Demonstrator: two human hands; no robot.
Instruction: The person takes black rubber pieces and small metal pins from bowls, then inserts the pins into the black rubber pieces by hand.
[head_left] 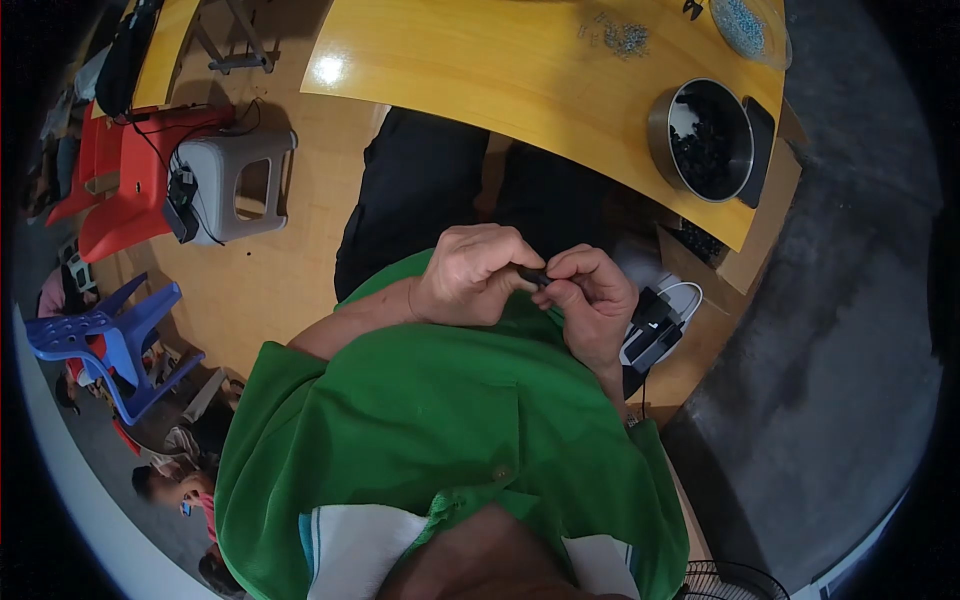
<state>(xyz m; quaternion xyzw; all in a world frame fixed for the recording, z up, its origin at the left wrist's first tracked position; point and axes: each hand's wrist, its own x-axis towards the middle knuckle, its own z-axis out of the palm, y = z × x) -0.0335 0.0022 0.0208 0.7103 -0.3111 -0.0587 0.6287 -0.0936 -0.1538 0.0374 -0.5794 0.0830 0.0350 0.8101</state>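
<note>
Between the fingertips of both hands is a small black part (535, 276), held in front of the green shirt. My left hand (475, 272) comes from the left, its thumb and forefinger closed on one end of the part. The other end is pinched by my right hand (594, 300). Fingers cover much of the part, so its shape is hard to make out. Beyond the hands, a steel bowl (660, 140) of black pieces stands on the yellow table (450, 60). Small metallic pieces (626, 40) lie loose near the table's far side.
A round container (740, 28) of small light-blue pieces is at the table's far right, and a dark flat object (758, 150) lies beside the bowl. A cardboard box (750, 250) and power strip (650, 345) sit below right. Stools, a blue chair (130, 340) and people are left.
</note>
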